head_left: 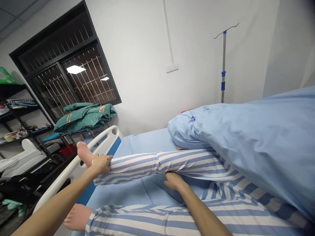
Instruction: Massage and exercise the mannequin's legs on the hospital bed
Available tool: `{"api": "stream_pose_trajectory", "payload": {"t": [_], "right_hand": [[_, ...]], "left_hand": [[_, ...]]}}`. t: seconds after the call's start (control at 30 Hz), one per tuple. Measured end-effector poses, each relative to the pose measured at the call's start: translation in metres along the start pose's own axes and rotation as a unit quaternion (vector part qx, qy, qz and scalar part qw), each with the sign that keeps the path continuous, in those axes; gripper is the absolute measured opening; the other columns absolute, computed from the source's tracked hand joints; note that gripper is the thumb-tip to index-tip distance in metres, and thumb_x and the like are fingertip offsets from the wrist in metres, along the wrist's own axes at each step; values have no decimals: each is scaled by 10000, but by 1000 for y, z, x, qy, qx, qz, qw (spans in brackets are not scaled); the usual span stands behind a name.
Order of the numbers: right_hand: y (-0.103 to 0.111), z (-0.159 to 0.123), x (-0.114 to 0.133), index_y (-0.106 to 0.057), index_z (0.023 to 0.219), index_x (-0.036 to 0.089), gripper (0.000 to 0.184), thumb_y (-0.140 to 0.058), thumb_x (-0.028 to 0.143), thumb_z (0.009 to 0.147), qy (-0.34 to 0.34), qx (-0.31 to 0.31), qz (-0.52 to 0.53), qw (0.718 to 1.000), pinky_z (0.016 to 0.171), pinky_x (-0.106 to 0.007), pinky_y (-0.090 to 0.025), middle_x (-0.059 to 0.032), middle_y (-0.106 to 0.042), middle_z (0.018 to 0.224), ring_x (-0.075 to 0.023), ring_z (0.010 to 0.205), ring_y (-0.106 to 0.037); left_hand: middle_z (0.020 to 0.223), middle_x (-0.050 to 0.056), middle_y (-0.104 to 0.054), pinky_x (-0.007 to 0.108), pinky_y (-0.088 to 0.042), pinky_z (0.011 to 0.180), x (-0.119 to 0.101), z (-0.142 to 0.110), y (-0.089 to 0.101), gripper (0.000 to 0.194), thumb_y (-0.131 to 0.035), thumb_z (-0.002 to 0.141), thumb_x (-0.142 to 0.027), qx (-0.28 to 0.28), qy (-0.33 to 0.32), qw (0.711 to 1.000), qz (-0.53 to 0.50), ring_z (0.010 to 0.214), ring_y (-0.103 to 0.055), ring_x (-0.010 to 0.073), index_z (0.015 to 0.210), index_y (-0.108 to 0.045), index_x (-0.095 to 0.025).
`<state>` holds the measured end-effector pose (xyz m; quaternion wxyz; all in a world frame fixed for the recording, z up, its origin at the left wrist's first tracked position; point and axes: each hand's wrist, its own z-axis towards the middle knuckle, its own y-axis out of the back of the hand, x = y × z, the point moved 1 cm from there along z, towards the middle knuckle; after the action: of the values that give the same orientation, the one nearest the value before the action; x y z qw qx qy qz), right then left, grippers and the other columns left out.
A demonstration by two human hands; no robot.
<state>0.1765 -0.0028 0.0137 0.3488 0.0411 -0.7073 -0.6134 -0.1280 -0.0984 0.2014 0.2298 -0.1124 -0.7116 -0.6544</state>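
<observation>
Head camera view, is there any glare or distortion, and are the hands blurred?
In the head view, wide-angle distortion tilts the window and the IV pole; bright reflections glare on the window; the left hand and right hand look fairly sharp, with no obvious motion blur; the top corners darken.

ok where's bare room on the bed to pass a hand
Bare sheet lies between the two striped legs, left of the right hand, and beyond the upper leg, up to the blanket. It's crowded around the left hand at the rail.
</observation>
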Motion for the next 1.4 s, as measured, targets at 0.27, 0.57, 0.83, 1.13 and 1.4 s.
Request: {"api": "stream_pose_trajectory", "payload": {"t": [0.27, 0.57, 0.83, 1.13, 1.4], "right_hand": [[5, 0, 2, -568, 1058, 85, 402, -460, 289, 729, -1, -25, 3, 1000, 835, -315, -401, -187, -590, 1080, -276, 1010, -552], [16, 14, 4, -442, 1190, 49, 462, -421, 211, 758, 0, -235, 33, 971, 913, -346, -363, -196, -512, 1164, -274, 1116, -458], [28, 16, -8, -334, 1286, 134, 628, -444, 77, 670, -6, -378, 19, 926, 986, -397, -321, -152, -266, 1362, -290, 1273, -236], [30, 14, -7, -185, 1355, 113, 786, -477, 77, 627, 7, -381, 55, 923, 1018, -433, -294, -158, -103, 1430, -300, 1317, -97], [17, 3, -2, -104, 1385, 132, 818, -454, 101, 646, 11, -324, 23, 946, 1025, -406, -285, -110, -84, 1447, -260, 1326, -51]], "left_hand": [[896, 93, -646, 448, -363, 764, 0, 2, -10, 377, -486, 581, -213, -13, 7, 1000, -4, 848, -574, 294, 953, -543, -232], [1030, 80, -631, 394, -371, 805, -27, 16, -37, 531, -482, 562, -198, -47, 75, 988, -123, 978, -553, 287, 1090, -506, -240], [852, 5, -648, 343, -412, 646, -127, 26, -72, 392, -526, 511, -243, -14, 115, 941, -317, 823, -600, 260, 893, -484, -320], [849, 11, -639, 318, -429, 590, -172, 32, -84, 380, -497, 543, -256, 6, 110, 926, -362, 782, -603, 235, 914, -443, -321], [891, 10, -638, 298, -414, 600, -118, 37, -70, 410, -479, 548, -257, -1, 92, 955, -282, 827, -592, 243, 957, -482, -292]]}}
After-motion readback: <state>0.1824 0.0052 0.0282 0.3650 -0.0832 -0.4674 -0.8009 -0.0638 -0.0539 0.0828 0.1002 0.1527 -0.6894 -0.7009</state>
